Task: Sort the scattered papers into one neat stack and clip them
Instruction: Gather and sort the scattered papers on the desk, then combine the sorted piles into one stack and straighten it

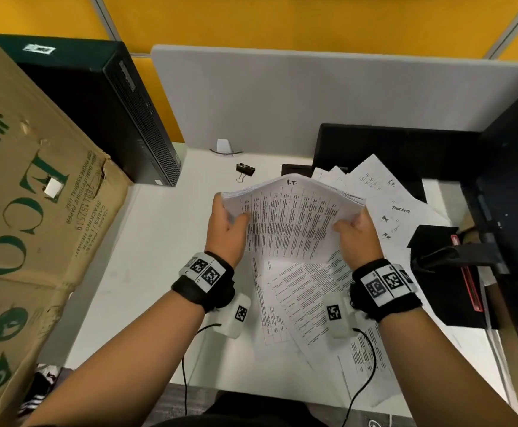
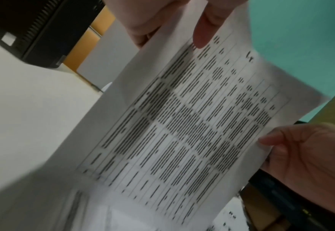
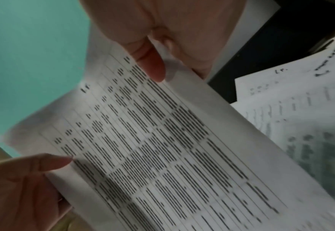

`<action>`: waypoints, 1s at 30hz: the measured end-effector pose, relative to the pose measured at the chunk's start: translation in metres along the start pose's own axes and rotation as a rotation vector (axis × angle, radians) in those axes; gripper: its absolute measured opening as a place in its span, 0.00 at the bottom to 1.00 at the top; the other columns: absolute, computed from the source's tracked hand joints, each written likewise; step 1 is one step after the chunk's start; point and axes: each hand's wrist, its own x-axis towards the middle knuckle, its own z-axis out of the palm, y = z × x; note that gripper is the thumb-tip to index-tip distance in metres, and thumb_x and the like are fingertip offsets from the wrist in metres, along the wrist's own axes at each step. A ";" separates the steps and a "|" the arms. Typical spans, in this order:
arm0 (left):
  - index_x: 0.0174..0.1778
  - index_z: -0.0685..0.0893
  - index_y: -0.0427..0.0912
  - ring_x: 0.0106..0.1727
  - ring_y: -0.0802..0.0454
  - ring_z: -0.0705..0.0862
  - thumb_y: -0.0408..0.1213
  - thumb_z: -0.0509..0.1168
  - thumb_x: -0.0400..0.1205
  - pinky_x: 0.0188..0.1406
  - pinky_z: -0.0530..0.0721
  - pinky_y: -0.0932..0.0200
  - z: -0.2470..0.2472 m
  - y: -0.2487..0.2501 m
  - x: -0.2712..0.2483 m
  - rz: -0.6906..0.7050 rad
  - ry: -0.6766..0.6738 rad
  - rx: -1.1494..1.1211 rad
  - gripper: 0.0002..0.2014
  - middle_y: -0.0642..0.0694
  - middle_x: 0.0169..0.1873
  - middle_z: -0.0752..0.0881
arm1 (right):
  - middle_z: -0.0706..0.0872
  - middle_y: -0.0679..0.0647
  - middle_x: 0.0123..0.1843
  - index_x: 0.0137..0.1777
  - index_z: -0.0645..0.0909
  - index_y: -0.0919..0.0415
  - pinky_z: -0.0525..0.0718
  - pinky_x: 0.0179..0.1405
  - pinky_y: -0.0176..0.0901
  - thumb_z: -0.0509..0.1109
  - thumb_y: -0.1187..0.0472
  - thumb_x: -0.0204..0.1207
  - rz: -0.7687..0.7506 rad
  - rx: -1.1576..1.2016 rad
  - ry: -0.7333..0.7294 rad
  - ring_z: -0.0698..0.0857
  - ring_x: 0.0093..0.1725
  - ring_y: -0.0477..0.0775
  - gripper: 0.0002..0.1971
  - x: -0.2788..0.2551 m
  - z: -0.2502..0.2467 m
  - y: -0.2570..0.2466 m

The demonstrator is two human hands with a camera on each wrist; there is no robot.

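A bundle of printed sheets is held upright above the white desk, its top edge arched. My left hand grips its left edge, thumb on the front page. My right hand grips the right edge the same way. The left wrist view shows the table-printed front page with my left thumb on it and the right hand opposite. The right wrist view shows the same page under my right thumb. More loose sheets lie scattered under the hands. A black binder clip lies on the desk behind the bundle.
A large cardboard box stands at the left, a black computer case behind it. A grey divider panel closes the back. Further sheets fan out at the right over a black tray. Black equipment lines the right edge.
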 end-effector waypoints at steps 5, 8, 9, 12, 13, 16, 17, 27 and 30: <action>0.55 0.68 0.53 0.44 0.72 0.81 0.22 0.55 0.83 0.40 0.77 0.81 0.002 -0.037 -0.006 -0.056 -0.020 0.112 0.18 0.54 0.48 0.80 | 0.83 0.54 0.60 0.73 0.72 0.60 0.77 0.40 0.34 0.55 0.76 0.79 0.057 -0.036 -0.005 0.82 0.56 0.52 0.24 0.009 0.008 0.033; 0.58 0.66 0.46 0.44 0.68 0.77 0.28 0.52 0.87 0.38 0.76 0.78 0.006 -0.051 -0.008 -0.086 -0.028 0.230 0.09 0.51 0.48 0.79 | 0.82 0.53 0.60 0.73 0.72 0.59 0.79 0.43 0.34 0.55 0.73 0.82 0.070 -0.079 0.000 0.81 0.57 0.52 0.21 0.015 0.014 0.047; 0.58 0.66 0.44 0.44 0.64 0.78 0.31 0.52 0.87 0.42 0.78 0.71 0.007 -0.053 -0.006 -0.082 -0.031 0.261 0.06 0.48 0.49 0.79 | 0.82 0.53 0.60 0.72 0.72 0.58 0.81 0.47 0.38 0.55 0.72 0.82 0.062 -0.091 0.010 0.82 0.57 0.52 0.20 0.019 0.016 0.049; 0.58 0.69 0.39 0.46 0.50 0.81 0.33 0.53 0.87 0.48 0.82 0.54 0.004 -0.046 0.010 -0.075 -0.015 0.329 0.06 0.43 0.50 0.81 | 0.83 0.52 0.63 0.72 0.72 0.56 0.82 0.55 0.47 0.55 0.69 0.83 0.028 -0.131 0.020 0.82 0.59 0.52 0.20 0.031 0.021 0.047; 0.59 0.71 0.37 0.48 0.48 0.81 0.33 0.54 0.87 0.49 0.82 0.54 0.001 -0.042 0.018 -0.073 0.006 0.351 0.07 0.43 0.50 0.82 | 0.83 0.52 0.63 0.72 0.72 0.56 0.82 0.56 0.47 0.56 0.68 0.83 0.027 -0.143 -0.004 0.83 0.59 0.53 0.19 0.036 0.022 0.045; 0.55 0.76 0.40 0.46 0.49 0.82 0.31 0.58 0.84 0.47 0.81 0.58 -0.019 -0.031 0.042 -0.136 0.062 0.388 0.06 0.47 0.47 0.84 | 0.84 0.51 0.61 0.70 0.72 0.57 0.84 0.57 0.47 0.62 0.67 0.82 0.067 -0.239 -0.181 0.84 0.59 0.53 0.17 0.043 0.026 0.042; 0.53 0.76 0.41 0.45 0.49 0.82 0.31 0.59 0.83 0.45 0.80 0.58 -0.031 -0.033 0.049 -0.175 0.059 0.409 0.05 0.47 0.46 0.84 | 0.83 0.50 0.59 0.70 0.72 0.58 0.83 0.54 0.43 0.65 0.68 0.81 0.089 -0.291 -0.228 0.83 0.58 0.53 0.18 0.046 0.025 0.046; 0.75 0.70 0.34 0.72 0.34 0.74 0.33 0.65 0.83 0.69 0.71 0.48 -0.207 -0.079 0.061 -0.654 0.027 0.859 0.24 0.32 0.73 0.74 | 0.70 0.64 0.72 0.75 0.66 0.60 0.69 0.70 0.60 0.76 0.64 0.69 0.308 -1.196 0.061 0.68 0.72 0.68 0.35 0.077 -0.031 0.090; 0.78 0.66 0.33 0.75 0.32 0.70 0.32 0.64 0.83 0.75 0.67 0.44 -0.228 -0.095 0.055 -0.726 0.009 0.927 0.27 0.32 0.76 0.71 | 0.72 0.64 0.74 0.78 0.63 0.60 0.67 0.72 0.61 0.74 0.61 0.72 0.334 -1.225 0.060 0.65 0.75 0.67 0.36 0.080 -0.033 0.103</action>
